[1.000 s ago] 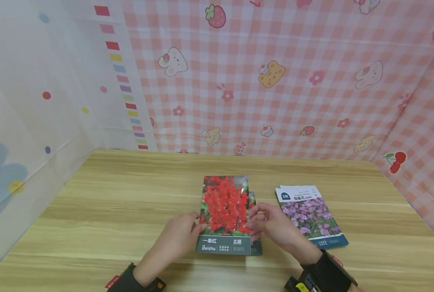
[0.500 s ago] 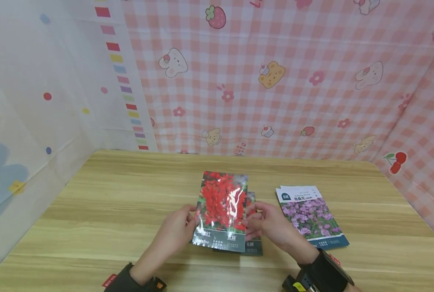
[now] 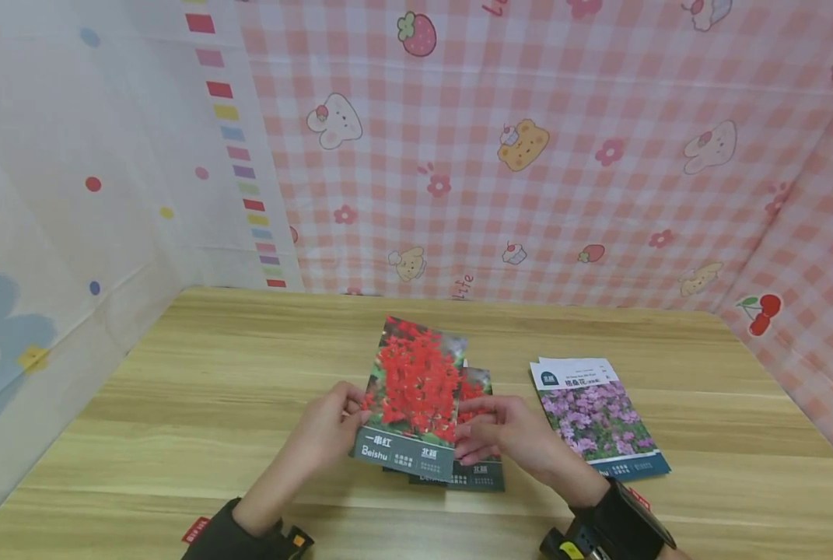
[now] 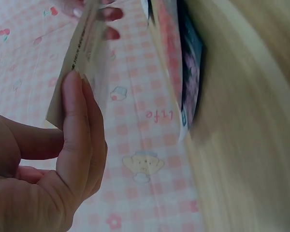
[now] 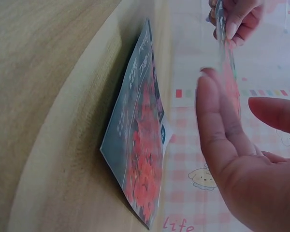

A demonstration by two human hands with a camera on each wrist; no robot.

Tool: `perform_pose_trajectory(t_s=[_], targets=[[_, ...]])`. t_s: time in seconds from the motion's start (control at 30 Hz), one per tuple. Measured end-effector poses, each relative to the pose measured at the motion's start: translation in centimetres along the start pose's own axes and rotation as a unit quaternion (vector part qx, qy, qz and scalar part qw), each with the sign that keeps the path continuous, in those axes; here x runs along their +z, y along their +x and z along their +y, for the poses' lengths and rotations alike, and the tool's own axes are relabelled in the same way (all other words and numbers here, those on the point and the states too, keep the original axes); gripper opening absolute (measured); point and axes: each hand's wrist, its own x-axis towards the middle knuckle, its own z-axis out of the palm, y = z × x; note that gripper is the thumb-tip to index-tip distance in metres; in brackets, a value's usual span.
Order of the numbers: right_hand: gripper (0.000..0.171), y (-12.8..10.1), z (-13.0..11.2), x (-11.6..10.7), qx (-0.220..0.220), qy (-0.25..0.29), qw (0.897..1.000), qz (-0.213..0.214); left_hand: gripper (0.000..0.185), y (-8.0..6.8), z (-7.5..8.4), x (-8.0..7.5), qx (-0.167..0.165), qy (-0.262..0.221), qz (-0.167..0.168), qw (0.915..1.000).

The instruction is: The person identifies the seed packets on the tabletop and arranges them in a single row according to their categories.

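Note:
A red-flower seed packet (image 3: 412,389) hangs tilted above the table, and my left hand (image 3: 339,420) pinches its left edge between thumb and fingers (image 4: 72,111). My right hand (image 3: 489,432) is at the packet's lower right edge with fingers straight (image 5: 217,121) and thumb apart, holding nothing. In the right wrist view the held packet (image 5: 228,63) shows edge-on. Under it, more red-flower packets (image 3: 482,470) lie stacked on the wooden table (image 3: 213,373); the stack (image 5: 140,140) also shows in the right wrist view.
Purple-flower packets (image 3: 591,412) lie stacked to the right of my right hand. Pink checked cloth walls (image 3: 528,155) close the back and right of the table. A white patterned cloth (image 3: 73,194) closes the left.
The top red packet has risen off the stack and shifted left, tilting, with my left hand on its edge. My right hand stays by its right edge.

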Motion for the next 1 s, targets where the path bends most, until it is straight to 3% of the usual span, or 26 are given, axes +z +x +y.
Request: perform_pose_trajectory(t_s=[0.23, 0.6, 0.83, 1.0], targets=[[0.045, 0.2, -0.1, 0.2, -0.01, -0.024, 1.0, -0.006, 0.012, 0.3, -0.6, -2.0, -0.015, 0.002, 0.004, 0.9999], [0.04, 0.3, 0.1, 0.2, -0.011, -0.086, 0.996, 0.013, 0.014, 1.1, -3.1, -5.6, -0.008, 0.108, 0.014, 0.994], [0.042, 0.2, 0.3, 0.6, -0.036, -0.164, 0.985, 0.027, 0.014, 1.5, -5.4, -8.2, -0.031, 0.134, 0.016, 0.9903], [0.038, 0.0, 0.2, 0.9, -0.07, -0.221, 0.972, 0.025, 0.014, 1.5, -7.0, -9.7, -0.047, 0.157, 0.008, 0.9864]])
